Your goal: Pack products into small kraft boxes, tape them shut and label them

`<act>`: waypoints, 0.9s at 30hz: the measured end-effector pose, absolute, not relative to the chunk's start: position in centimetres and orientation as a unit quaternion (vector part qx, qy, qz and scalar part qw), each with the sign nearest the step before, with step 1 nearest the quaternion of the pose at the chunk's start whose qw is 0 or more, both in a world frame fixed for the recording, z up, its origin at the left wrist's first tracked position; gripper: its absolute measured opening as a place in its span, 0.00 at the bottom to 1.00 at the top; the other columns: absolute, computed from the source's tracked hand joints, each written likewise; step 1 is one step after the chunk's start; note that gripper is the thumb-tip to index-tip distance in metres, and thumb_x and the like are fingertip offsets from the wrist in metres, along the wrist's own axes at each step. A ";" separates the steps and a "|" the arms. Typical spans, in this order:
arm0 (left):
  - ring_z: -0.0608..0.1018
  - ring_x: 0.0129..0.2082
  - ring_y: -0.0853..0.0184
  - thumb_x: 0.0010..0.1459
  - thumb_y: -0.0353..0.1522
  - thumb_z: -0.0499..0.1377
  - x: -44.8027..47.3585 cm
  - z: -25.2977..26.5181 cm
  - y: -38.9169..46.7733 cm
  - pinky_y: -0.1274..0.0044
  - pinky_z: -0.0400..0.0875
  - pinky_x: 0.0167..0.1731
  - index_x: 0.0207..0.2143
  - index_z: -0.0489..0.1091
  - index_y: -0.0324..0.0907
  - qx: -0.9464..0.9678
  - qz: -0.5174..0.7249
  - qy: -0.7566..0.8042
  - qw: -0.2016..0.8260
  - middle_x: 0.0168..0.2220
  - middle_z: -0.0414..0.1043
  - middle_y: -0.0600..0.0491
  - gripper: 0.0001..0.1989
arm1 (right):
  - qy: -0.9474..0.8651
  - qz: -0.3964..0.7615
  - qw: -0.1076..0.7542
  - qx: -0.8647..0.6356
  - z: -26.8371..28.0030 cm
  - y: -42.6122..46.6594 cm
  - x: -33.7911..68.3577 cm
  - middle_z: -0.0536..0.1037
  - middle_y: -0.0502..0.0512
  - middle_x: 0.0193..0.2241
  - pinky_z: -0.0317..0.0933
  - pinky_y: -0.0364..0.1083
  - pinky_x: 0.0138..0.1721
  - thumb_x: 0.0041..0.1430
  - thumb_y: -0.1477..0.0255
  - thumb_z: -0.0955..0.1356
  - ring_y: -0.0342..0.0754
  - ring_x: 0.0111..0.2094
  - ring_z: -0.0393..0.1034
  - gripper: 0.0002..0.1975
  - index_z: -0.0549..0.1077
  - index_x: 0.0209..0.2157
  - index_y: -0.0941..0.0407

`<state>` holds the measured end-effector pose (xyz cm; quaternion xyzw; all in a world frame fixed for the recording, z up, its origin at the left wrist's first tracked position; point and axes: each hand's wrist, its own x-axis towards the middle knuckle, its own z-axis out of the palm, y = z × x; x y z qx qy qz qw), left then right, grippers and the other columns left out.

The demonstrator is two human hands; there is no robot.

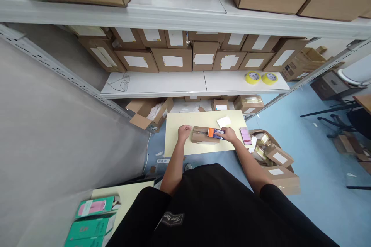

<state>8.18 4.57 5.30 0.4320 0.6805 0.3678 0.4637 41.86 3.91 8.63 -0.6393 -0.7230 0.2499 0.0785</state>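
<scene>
Cardboard box (pixel 200 137) lies long-axis left-to-right: left hand (pixel 184 133) curled beside one end, hold unclear; right hand (pixel 228 134) gripping orange-and-blue packet (pixel 212 132) over the other.

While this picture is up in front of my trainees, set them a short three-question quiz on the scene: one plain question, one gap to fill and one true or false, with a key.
1. Which of the person's hands holds the orange-and-blue item at the cardboard box?
2. Fill the gap: the phone lies at the person's ____ end of the pale yellow table.
3. True or false: both rolls of yellow tape lie on that table.

Key
1. The right hand.
2. Right.
3. False: they sit on the white shelf beyond the table.
</scene>
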 end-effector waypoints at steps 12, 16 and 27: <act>0.81 0.34 0.65 0.51 0.30 0.62 6.0 -1.5 4.8 0.77 0.73 0.35 0.32 0.81 0.41 0.346 0.307 0.723 0.513 0.30 0.81 0.52 0.08 | -0.708 0.217 -0.077 -0.667 8.5 4.6 37.4 0.86 0.56 0.38 0.61 0.42 0.37 0.62 0.38 0.66 0.52 0.42 0.79 0.31 0.84 0.42 0.51; 0.80 0.32 0.66 0.51 0.32 0.66 6.0 -3.4 5.6 0.78 0.72 0.33 0.32 0.80 0.40 0.309 0.290 0.723 0.545 0.26 0.78 0.52 0.06 | -0.698 0.206 -0.102 -0.678 9.0 4.5 36.7 0.86 0.58 0.41 0.63 0.42 0.39 0.62 0.37 0.65 0.53 0.45 0.80 0.34 0.83 0.46 0.52; 0.83 0.37 0.61 0.53 0.36 0.70 9.2 -6.5 5.1 0.74 0.77 0.37 0.38 0.79 0.39 0.231 0.246 0.723 0.603 0.34 0.82 0.44 0.12 | -0.692 0.217 -0.121 -0.678 9.0 4.7 36.0 0.86 0.59 0.43 0.64 0.43 0.41 0.61 0.37 0.66 0.54 0.46 0.80 0.35 0.82 0.51 0.51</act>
